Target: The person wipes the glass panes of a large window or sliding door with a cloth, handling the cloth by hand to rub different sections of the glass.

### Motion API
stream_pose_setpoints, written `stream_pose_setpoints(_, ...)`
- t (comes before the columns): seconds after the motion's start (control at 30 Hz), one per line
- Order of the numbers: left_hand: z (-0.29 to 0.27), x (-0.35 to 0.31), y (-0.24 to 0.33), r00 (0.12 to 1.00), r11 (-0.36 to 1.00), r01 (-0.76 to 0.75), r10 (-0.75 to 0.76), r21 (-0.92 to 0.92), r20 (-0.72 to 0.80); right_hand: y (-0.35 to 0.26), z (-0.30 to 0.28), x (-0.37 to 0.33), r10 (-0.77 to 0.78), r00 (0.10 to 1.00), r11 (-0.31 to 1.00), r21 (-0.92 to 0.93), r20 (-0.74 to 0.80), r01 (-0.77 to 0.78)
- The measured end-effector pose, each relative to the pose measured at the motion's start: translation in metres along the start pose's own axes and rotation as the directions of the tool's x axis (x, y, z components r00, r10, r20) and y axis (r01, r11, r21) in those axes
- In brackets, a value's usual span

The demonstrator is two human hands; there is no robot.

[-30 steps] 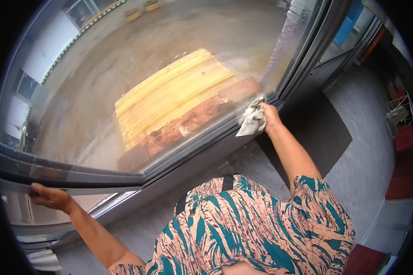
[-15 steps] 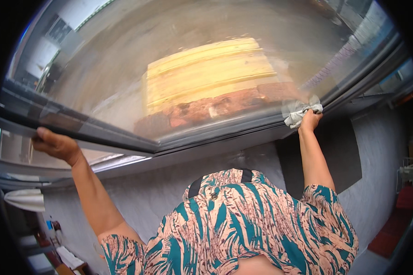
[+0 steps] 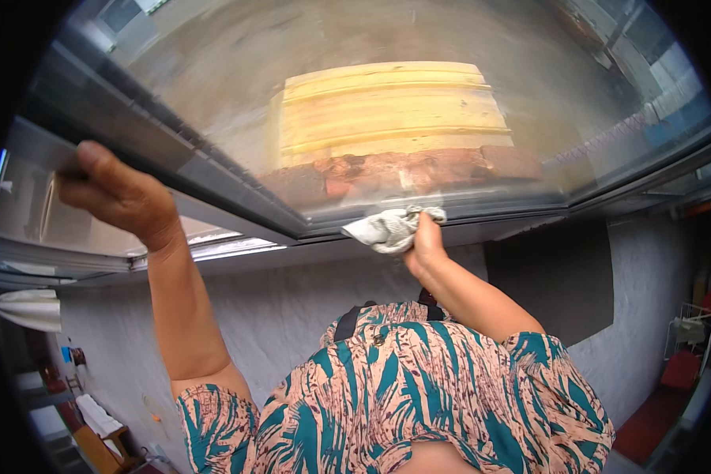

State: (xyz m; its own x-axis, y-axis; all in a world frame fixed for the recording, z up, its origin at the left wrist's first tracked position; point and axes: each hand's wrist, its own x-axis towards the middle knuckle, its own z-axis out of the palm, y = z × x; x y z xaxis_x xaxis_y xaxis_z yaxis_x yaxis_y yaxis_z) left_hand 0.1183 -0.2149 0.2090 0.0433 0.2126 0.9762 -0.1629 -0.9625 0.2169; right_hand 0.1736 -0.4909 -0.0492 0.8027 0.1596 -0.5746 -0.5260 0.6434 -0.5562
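Note:
A crumpled white cloth (image 3: 389, 230) is bunched in my right hand (image 3: 428, 241), which has its fingers closed around it. The cloth lies against the lower edge of a dark grey window frame (image 3: 482, 215), near the middle of the view. Over on the left, my left hand (image 3: 122, 197) grips the dark upright bar of the window frame, its thumb on the near side and its other fingers partly hidden. Between the hands, the window glass (image 3: 213, 87) leans away from me.
Beyond the glass lie a ribbed yellow panel (image 3: 395, 107) and a row of reddish bricks (image 3: 419, 167). A dark mat (image 3: 553, 276) covers part of the grey floor (image 3: 237, 316). Red seating (image 3: 656, 411) stands at the far right; a white curtain (image 3: 31, 310) hangs at the left.
My right hand has slid the cloth leftward along the bottom of the window frame, from the right corner to the middle. The left hand stays on the bar, and the view has shifted.

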Motion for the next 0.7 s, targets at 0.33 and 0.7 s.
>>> stream_pose_setpoints(0.33, 0.045, -0.002, 0.069, 1.0, 1.0, -0.022, 0.022, -0.011, -0.017, 0.063, 0.052, 0.017, 0.368, 0.901, 0.929, -0.135, 0.229, -0.345)
stream_pose_setpoints(0.7, 0.016, -0.013, 0.013, 0.997, 0.995, 0.081, -0.08, 0.064, -0.016, 0.068, -0.013, 0.065, 0.336, 0.925, 0.921, 0.144, 0.178, -0.362)
